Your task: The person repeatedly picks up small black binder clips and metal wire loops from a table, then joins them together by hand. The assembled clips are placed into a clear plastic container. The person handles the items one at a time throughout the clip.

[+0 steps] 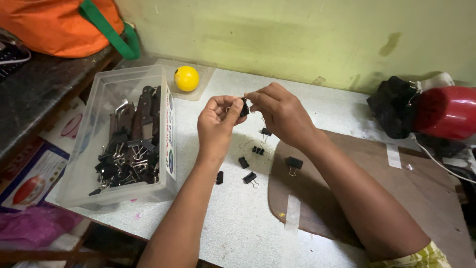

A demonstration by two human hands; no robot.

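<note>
Your white table (238, 223) and its load

Near its left edge sits a clear plastic bin (89, 149); a yellow ball (187, 78) rests at the back, loose black binder clips (249, 177) mid-table, a brown taped mat (396, 198) toward the right.

A bin (89, 149) of clips (126, 161) stands left of loose clips (250, 171) on the table (238, 218), a ball (187, 78) behind.

A yellow ball (186, 78), an orange bag (59, 25) and a red cylinder (446, 111) lie around.
</note>
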